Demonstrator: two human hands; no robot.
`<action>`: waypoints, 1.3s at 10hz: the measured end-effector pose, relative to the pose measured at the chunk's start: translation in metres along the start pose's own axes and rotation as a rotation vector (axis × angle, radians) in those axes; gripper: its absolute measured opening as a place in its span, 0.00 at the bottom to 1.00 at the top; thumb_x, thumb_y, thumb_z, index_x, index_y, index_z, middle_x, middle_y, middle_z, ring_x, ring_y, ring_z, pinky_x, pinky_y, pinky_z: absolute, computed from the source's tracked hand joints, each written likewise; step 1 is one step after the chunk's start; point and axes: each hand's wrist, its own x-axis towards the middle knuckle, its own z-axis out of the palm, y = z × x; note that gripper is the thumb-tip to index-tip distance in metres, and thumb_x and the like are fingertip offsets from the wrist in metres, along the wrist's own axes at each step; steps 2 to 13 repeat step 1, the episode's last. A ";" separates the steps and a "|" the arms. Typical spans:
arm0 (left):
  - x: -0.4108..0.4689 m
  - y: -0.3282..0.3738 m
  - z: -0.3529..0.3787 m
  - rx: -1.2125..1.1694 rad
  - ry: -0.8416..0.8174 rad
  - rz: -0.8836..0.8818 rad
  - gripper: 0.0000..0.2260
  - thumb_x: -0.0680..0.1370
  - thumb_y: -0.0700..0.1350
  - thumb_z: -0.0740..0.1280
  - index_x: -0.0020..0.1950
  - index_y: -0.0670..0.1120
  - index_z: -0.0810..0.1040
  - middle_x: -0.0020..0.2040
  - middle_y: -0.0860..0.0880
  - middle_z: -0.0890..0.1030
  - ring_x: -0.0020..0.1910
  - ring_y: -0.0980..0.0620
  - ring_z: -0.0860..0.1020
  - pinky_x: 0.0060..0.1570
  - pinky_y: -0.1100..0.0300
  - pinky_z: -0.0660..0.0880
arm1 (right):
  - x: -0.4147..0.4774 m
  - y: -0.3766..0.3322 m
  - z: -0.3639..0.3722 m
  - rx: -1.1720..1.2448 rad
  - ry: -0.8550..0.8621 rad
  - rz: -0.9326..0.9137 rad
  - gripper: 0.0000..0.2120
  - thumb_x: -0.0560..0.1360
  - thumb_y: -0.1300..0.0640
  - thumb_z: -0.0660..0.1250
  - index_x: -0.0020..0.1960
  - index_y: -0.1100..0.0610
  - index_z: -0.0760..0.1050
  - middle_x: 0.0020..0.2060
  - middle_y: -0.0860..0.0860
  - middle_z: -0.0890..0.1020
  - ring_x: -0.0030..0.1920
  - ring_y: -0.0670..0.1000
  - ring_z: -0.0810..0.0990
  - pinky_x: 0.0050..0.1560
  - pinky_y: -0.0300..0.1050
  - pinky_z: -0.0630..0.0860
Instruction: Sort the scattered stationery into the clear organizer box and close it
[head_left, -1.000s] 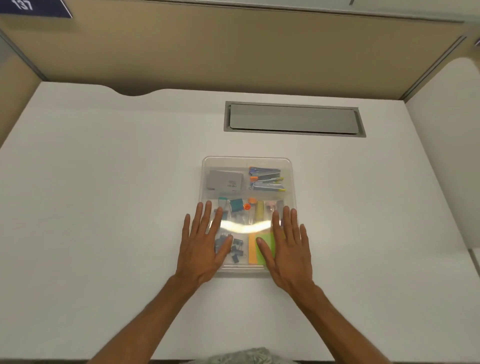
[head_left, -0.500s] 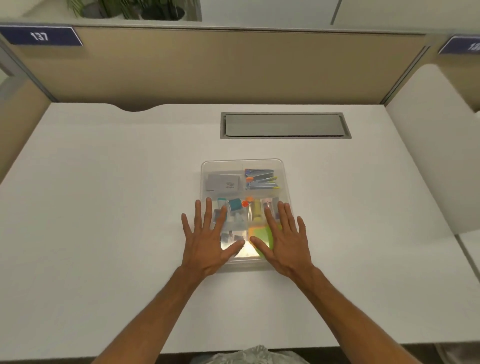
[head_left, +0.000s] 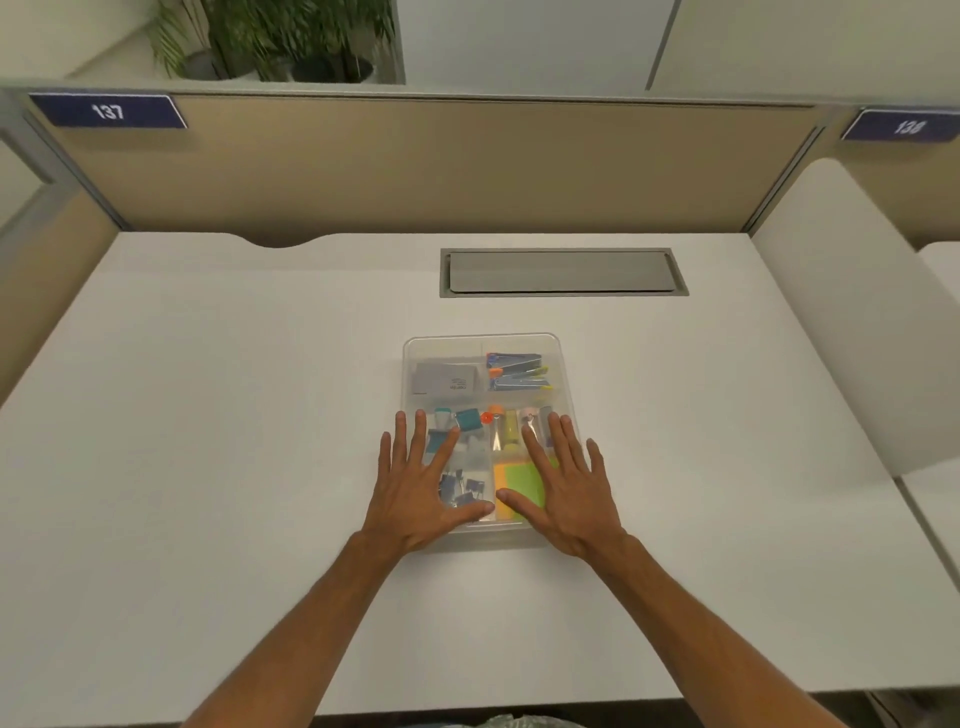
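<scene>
Closed box (head_left: 447, 349) under both flat, spread hands, left (head_left: 423, 486) and right (head_left: 566, 488), fingers straight, grasping nothing.

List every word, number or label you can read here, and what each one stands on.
"137": white digits on the left blue sign on the partition.
"138": right blue sign, blurred, last digit uncertain.
Print on the grey packet inside the clear organizer box: too small to read.
</scene>
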 end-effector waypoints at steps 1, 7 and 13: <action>0.000 -0.001 -0.010 -0.026 0.053 -0.011 0.46 0.67 0.79 0.46 0.77 0.57 0.34 0.76 0.48 0.29 0.75 0.45 0.29 0.73 0.36 0.40 | 0.004 -0.003 -0.011 0.036 0.013 0.020 0.41 0.74 0.24 0.42 0.79 0.43 0.38 0.80 0.49 0.40 0.79 0.50 0.35 0.78 0.60 0.42; 0.000 -0.001 -0.010 -0.026 0.053 -0.011 0.46 0.67 0.79 0.46 0.77 0.57 0.34 0.76 0.48 0.29 0.75 0.45 0.29 0.73 0.36 0.40 | 0.004 -0.003 -0.011 0.036 0.013 0.020 0.41 0.74 0.24 0.42 0.79 0.43 0.38 0.80 0.49 0.40 0.79 0.50 0.35 0.78 0.60 0.42; 0.000 -0.001 -0.010 -0.026 0.053 -0.011 0.46 0.67 0.79 0.46 0.77 0.57 0.34 0.76 0.48 0.29 0.75 0.45 0.29 0.73 0.36 0.40 | 0.004 -0.003 -0.011 0.036 0.013 0.020 0.41 0.74 0.24 0.42 0.79 0.43 0.38 0.80 0.49 0.40 0.79 0.50 0.35 0.78 0.60 0.42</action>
